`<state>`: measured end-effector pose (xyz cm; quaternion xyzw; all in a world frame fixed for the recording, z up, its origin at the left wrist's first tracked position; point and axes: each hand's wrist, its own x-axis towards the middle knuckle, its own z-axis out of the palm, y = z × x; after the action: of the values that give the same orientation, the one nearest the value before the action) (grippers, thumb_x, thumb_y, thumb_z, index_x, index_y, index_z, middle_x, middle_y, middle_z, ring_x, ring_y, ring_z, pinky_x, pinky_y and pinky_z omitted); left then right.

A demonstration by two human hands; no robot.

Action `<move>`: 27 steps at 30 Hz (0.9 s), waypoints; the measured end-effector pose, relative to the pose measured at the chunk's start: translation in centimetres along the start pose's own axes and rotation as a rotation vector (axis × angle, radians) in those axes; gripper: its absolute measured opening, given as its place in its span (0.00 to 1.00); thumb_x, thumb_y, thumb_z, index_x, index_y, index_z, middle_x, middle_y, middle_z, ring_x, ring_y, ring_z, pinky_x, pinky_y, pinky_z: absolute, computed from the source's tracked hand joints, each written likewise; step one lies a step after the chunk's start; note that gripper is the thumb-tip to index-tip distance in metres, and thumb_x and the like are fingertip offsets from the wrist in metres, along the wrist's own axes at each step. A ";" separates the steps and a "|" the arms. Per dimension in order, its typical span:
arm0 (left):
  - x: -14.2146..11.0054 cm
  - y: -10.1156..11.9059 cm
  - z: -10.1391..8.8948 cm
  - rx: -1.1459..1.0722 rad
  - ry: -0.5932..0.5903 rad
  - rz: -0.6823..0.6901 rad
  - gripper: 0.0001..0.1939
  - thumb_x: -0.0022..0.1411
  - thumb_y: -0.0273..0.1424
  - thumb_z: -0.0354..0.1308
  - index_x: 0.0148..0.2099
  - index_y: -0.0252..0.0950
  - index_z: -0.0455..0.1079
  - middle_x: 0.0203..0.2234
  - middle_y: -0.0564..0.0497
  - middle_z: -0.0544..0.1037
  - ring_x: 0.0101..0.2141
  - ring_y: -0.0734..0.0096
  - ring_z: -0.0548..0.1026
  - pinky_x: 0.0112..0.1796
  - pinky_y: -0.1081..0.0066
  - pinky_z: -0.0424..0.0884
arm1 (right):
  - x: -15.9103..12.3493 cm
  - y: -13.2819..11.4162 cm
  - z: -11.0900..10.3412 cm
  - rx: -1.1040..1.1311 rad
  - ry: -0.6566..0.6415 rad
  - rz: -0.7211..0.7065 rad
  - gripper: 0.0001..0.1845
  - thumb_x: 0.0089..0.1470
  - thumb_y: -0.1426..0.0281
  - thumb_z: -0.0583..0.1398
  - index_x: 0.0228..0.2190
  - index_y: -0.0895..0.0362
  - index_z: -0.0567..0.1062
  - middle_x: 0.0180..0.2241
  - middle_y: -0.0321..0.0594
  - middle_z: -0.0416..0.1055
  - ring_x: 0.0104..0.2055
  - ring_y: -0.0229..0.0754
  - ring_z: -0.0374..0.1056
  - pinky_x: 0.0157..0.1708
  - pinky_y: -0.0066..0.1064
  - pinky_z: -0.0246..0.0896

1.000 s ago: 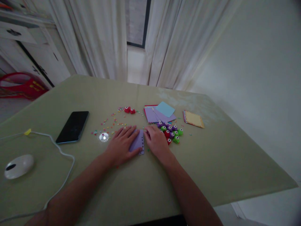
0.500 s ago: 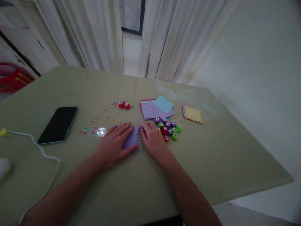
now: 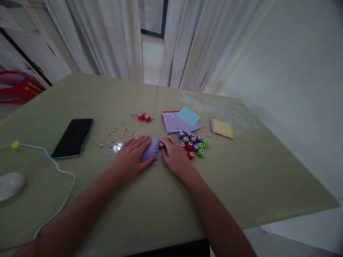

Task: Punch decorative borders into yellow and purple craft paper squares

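My left hand lies flat with its fingers stretched out on a purple card, pressing it to the table. A row of small dark holes runs down the card's right edge. Just beyond that edge, my right hand has its fingertips closed round a small purple paper punch with a round eye; part of it is hidden by the fingers. Right beside this hand sits a cluster of similar purple, green and red punches.
Two red punches stand further back near scattered confetti. Loose coloured cards and a yellow-topped card stack lie behind. A shiny clear disc, a phone, a white cable and a white mouse are leftward.
The whole view has shifted with my head. My right hand has the purple punch a little apart from the card's edge, with more of it showing. My left hand keeps lying on the card.
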<state>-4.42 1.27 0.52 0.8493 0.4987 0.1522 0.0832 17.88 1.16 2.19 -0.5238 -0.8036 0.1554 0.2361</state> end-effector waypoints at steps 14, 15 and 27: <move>0.1 0.0 0.0 0.002 0.028 -0.002 0.36 0.74 0.52 0.54 0.73 0.34 0.66 0.71 0.41 0.71 0.69 0.47 0.70 0.70 0.45 0.62 | 0.2 0.3 0.1 0.052 -0.033 0.082 0.14 0.67 0.75 0.64 0.54 0.56 0.78 0.51 0.48 0.76 0.54 0.52 0.73 0.57 0.43 0.68; 0.1 0.0 0.0 0.003 0.033 0.001 0.36 0.74 0.52 0.54 0.73 0.33 0.66 0.70 0.40 0.71 0.69 0.47 0.70 0.70 0.46 0.63 | 0.3 0.3 0.1 0.047 -0.027 0.094 0.13 0.67 0.75 0.64 0.53 0.57 0.78 0.51 0.49 0.76 0.54 0.53 0.73 0.56 0.44 0.68; -0.1 0.2 -0.2 0.012 0.030 -0.008 0.36 0.73 0.53 0.54 0.74 0.37 0.65 0.72 0.41 0.69 0.69 0.48 0.69 0.70 0.47 0.62 | 0.5 -0.1 0.5 0.081 0.101 0.208 0.10 0.63 0.69 0.69 0.44 0.58 0.78 0.37 0.42 0.79 0.36 0.45 0.73 0.41 0.35 0.65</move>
<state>-4.33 1.11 0.77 0.8454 0.5041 0.1617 0.0714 17.35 1.56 1.89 -0.6015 -0.7252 0.1847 0.2797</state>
